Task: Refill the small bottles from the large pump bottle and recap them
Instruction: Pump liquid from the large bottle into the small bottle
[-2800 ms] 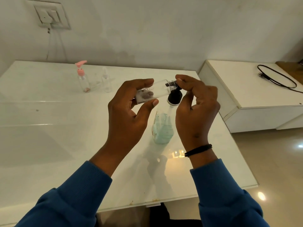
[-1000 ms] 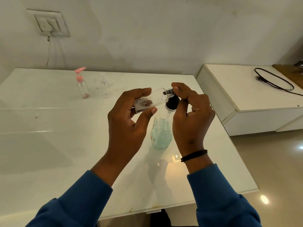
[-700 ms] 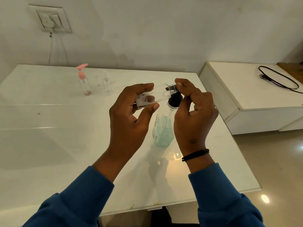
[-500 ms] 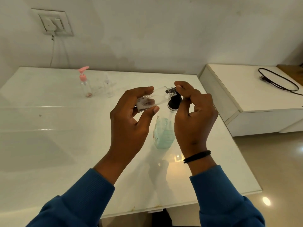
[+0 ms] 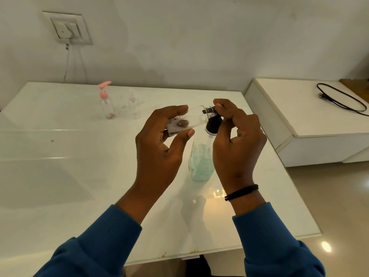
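left hand (image 5: pixel 159 144) grips small bottle (image 5: pixel 187 121), open mouth at big pump bottle (image 5: pixel 201 156) spout. right hand (image 5: pixel 237 140) curled on pump head. filling under way, cap not on yet.

Soft, dim, warm indoor light. The glossy bench (image 5: pixel 60 176) carries a warm glare patch near the right wrist and faint shadows under the hands (image 5: pixel 159 152). A bright spot glints on the floor (image 5: pixel 326 246) at near right. Straight edges bow toward the corners; the sleeves (image 5: pixel 95 248) look slightly soft.
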Demonstrator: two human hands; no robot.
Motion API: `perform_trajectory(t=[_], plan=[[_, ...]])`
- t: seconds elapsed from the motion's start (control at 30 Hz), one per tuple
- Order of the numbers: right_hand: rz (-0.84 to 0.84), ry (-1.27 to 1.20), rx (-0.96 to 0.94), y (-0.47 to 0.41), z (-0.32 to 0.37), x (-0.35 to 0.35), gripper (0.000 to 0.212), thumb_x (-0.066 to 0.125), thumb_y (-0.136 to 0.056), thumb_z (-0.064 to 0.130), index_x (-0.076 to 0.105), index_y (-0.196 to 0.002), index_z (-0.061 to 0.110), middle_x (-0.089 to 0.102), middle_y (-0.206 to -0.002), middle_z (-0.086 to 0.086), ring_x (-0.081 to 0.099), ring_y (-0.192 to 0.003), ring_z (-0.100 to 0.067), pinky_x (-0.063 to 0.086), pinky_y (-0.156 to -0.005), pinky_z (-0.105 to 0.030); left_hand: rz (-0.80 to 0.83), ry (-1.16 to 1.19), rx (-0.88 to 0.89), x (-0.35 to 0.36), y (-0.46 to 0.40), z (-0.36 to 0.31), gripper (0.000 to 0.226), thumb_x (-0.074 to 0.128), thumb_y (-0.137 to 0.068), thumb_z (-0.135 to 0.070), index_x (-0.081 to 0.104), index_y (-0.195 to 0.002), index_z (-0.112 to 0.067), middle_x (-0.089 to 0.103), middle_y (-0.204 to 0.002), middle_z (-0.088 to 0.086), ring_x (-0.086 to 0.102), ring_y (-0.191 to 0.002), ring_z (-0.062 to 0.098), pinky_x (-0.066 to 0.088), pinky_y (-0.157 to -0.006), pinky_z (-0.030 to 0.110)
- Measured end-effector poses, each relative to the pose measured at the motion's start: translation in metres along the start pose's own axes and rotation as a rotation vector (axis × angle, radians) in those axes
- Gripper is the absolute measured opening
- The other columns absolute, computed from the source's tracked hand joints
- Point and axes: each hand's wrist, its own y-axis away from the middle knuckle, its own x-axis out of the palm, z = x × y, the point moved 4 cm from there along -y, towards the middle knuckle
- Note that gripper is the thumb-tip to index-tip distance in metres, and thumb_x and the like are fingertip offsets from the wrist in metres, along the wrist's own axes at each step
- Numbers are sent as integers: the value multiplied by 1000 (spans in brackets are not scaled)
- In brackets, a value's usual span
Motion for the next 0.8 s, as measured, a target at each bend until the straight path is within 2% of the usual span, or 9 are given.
perform_trajectory(t=[0.13,0.3,0.43,0.57,0.8], plan=[[-2,19,15,-2,-1,-2,27,57,-94,3,74,-114,12,73,-115,3,65,-92,-21,56,-77,-54,-1,13,-9,3,0,-2,38,75,-90,-14,63,-125,-7,68,-122,1,67,-108,8,55,-92,20],[-16,-16,67,7,-13,1,28,55,-95,0,72,-115,9,74,-117,-1,63,-94,-12,56,-84,-55,11,10,-15,6,4,-1,38,74,-91,-18,63,-125,-7,68,-123,1,68,-109,12,57,-94,27],[-6,-18,44,2,-7,0,28,57,-94,0,73,-114,12,74,-116,1,65,-92,-16,56,-80,-52,12,13,-13,4,2,-1,38,74,-91,-17,63,-125,-7,67,-123,1,67,-109,10,56,-93,23],[-26,-10,35,-1,-3,-1,27,59,-93,0,73,-113,11,73,-117,1,60,-92,-8,57,-78,-52,4,14,-15,4,-1,-4,38,74,-91,-18,63,-126,-7,67,-124,2,67,-111,12,57,-94,26],[-25,-27,70,6,-13,3,28,56,-94,0,72,-115,10,74,-116,-1,61,-96,-7,57,-87,-51,12,-3,5,3,1,-2,38,74,-91,-17,63,-125,-5,68,-122,1,67,-109,8,56,-93,24]])
